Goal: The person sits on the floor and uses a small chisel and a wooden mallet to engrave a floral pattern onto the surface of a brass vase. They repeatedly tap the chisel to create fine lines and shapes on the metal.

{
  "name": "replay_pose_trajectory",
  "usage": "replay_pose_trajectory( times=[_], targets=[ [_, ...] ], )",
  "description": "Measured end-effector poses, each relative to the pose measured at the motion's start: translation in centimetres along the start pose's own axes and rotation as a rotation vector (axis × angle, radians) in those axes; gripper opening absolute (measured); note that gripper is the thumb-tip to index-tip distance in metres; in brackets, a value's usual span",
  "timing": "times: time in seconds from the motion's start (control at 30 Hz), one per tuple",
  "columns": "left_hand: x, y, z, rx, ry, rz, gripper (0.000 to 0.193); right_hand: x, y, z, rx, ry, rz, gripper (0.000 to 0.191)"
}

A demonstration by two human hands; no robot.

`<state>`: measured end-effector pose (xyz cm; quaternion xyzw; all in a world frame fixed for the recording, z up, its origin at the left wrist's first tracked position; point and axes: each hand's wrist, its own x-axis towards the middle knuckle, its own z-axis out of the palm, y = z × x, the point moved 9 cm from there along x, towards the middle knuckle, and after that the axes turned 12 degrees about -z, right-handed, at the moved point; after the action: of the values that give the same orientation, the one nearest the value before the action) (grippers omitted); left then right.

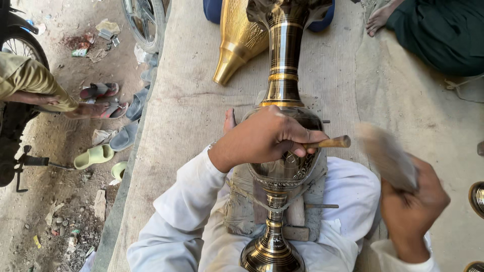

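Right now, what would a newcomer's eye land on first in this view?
The tall dark-and-gold metal vase lying along the person's lap, centre frame. The left hand presses a wooden-handled chisel to its belly, while the right hand holds a motion-blurred mallet. A second brass vase lies on the mat above.

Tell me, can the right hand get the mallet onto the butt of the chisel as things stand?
Probably yes. The chisel juts out rightward from the left hand, its end bare, and the right hand holds the blurred mallet just right of it, with nothing between them above the vase.
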<state>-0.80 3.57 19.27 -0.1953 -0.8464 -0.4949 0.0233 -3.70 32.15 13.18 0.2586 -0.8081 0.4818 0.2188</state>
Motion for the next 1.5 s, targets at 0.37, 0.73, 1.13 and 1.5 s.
replay_pose_trajectory(
  times=[0.37, 0.73, 1.13, 1.5],
  targets=[
    [-5.5, -2.8, -1.6, -0.309, 0.643, -0.175, 0.048, 3.1, -0.3, 2.8, -0.427, -0.344, 0.085, 0.029],
    [-6.4, -3.1, -1.1, -0.29, 0.706, -0.144, 0.049, 14.5, -5.9, 6.4, -0.194, -0.616, -0.177, 0.035],
    [-8.9, -1.0, -0.1, 0.005, 1.085, -0.285, 0.045, 18.6, -15.0, 9.8, -0.507, -0.88, -0.47, 0.046],
    [-10.1, -3.6, 2.1, -0.39, 1.188, -0.273, 0.042, 18.6, -19.0, 9.8, -0.615, -0.869, -0.588, 0.051]
  ],
)
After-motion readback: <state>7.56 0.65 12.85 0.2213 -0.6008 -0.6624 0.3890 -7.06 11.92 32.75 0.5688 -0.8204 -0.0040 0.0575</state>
